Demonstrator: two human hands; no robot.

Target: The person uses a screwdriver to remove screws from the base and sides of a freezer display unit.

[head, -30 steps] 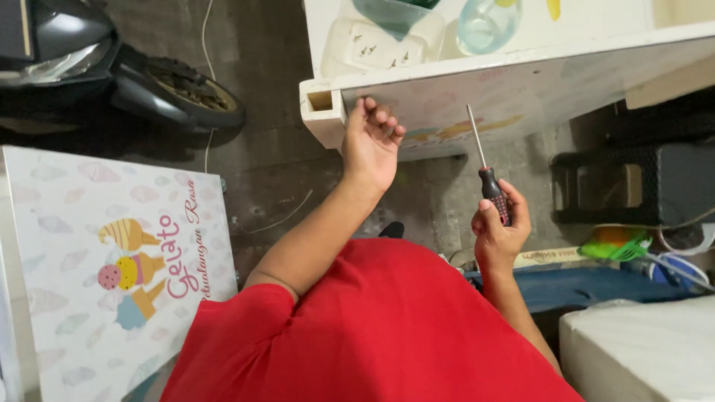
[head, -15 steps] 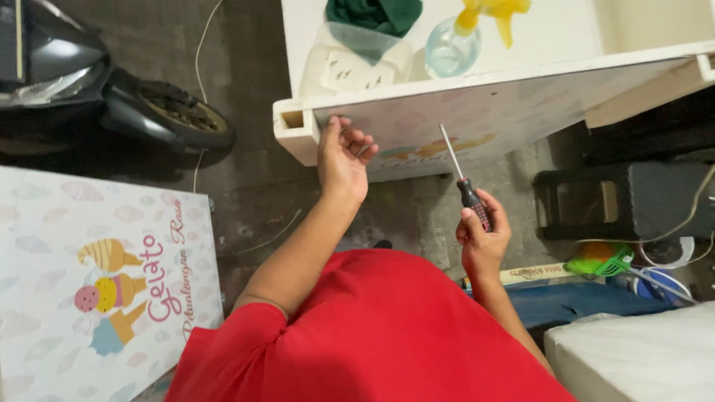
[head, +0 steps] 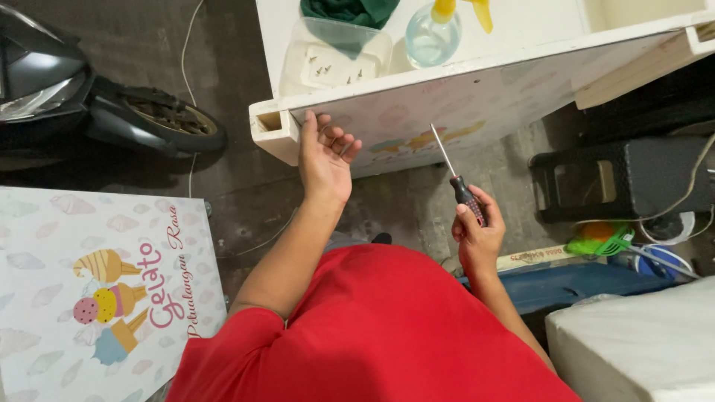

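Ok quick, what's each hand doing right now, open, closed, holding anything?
Left hand: fingers curled, resting against the edge of the white panel; whether it pinches anything cannot be told.
Right hand: closed around the screwdriver.

The screwdriver (head: 460, 181) handle is mostly covered by the right hand (head: 477, 231), and its tip is too thin to make out. The left hand (head: 325, 156) fingertips curl under the white panel (head: 477, 97) edge. The scooter (head: 82, 97) at upper left, the spray bottle (head: 436, 30) and green cloth (head: 346, 10) at the top are cut off by the frame. Small bits in the clear container (head: 328, 63) are perhaps screws.
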